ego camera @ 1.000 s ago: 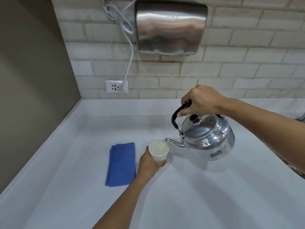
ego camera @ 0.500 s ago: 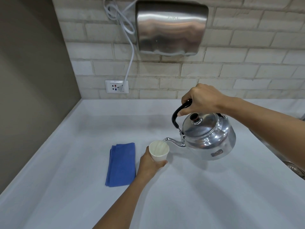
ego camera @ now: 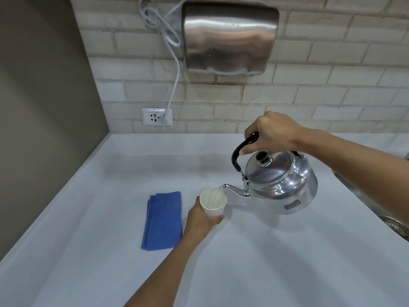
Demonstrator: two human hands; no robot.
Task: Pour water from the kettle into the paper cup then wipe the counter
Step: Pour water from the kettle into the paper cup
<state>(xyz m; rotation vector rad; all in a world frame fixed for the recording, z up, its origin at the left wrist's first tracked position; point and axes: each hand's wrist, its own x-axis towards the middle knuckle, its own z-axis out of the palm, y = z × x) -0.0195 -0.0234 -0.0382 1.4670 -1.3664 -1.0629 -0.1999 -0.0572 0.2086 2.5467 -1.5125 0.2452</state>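
A shiny metal kettle [ego camera: 281,185] with a black handle hangs tilted above the white counter [ego camera: 254,262], and my right hand [ego camera: 272,131] grips its handle from above. Water runs from its thin spout into a white paper cup [ego camera: 213,206] standing on the counter. My left hand [ego camera: 199,220] wraps around the cup's near left side. A folded blue cloth [ego camera: 162,220] lies flat just left of that hand.
A steel hand dryer [ego camera: 229,38] hangs on the brick wall, its white cord running to a wall socket [ego camera: 156,116]. A brown side wall closes the left. A sink edge and drain [ego camera: 396,224] show at the far right.
The kettle and my right hand have risen and shifted very slightly right while water keeps flowing. The cup, my left hand and the cloth have stayed in place.
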